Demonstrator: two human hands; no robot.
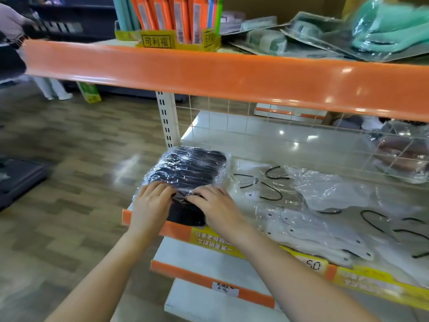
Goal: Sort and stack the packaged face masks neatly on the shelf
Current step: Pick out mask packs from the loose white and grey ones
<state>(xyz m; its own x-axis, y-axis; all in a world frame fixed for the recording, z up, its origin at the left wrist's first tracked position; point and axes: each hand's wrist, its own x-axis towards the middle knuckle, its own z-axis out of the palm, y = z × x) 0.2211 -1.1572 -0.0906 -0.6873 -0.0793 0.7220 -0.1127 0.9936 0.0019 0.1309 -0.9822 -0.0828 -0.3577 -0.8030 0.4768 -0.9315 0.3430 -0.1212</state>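
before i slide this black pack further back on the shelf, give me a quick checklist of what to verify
1. Both hands on the pack: ok. The left hand and the right hand rest on the near end of the black mask pack.
2. Firm grip: cannot tell. The fingers lie fairly flat on the wrap rather than curled round it.
3. Pack fully on the shelf: not ok. Its near end hangs over the orange shelf edge.
4. Space behind it: ok, bare shelf up to the wire grid.
5. Neighbours apart: not ok. The white mask packs lie loose and overlapping on the right, close by.
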